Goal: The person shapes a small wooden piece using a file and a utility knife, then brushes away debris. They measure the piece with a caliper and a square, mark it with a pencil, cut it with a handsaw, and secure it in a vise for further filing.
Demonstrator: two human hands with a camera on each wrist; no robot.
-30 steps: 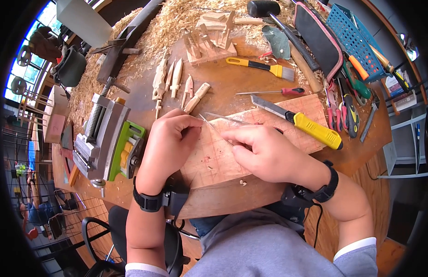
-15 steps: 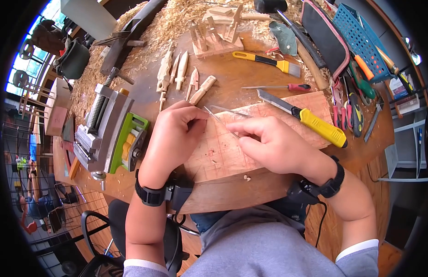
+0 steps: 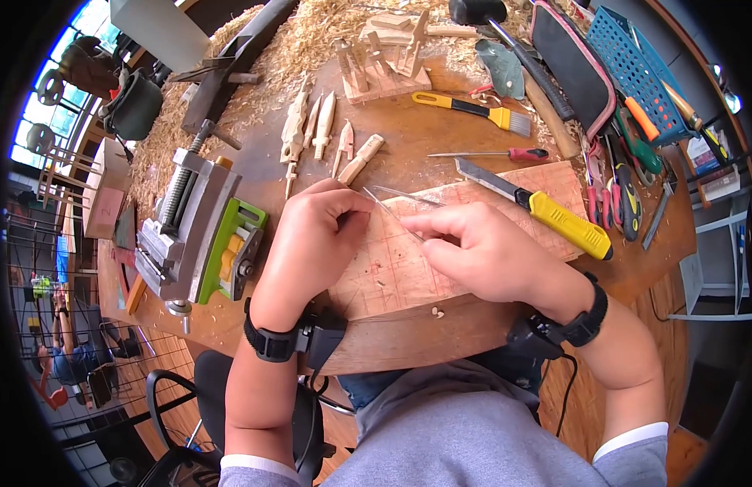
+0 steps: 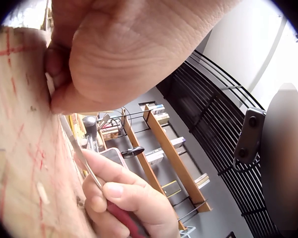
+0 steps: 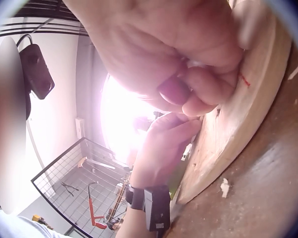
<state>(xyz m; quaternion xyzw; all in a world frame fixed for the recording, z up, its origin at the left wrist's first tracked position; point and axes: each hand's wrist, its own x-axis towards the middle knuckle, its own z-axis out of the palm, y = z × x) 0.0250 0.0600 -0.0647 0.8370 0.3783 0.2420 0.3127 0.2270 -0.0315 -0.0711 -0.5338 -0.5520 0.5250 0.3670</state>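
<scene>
Thin blade [image 3: 390, 213], pinched by both hands, lettering unreadable

We have bare board [image 3: 392, 276] near us, so a hand could slide in there. Behind our hands the yellow knife [image 3: 546, 213] lies across the board. The vise [image 3: 201, 235] blocks the left side, and the little wooden carvings [image 3: 323, 134] crowd the back.
</scene>
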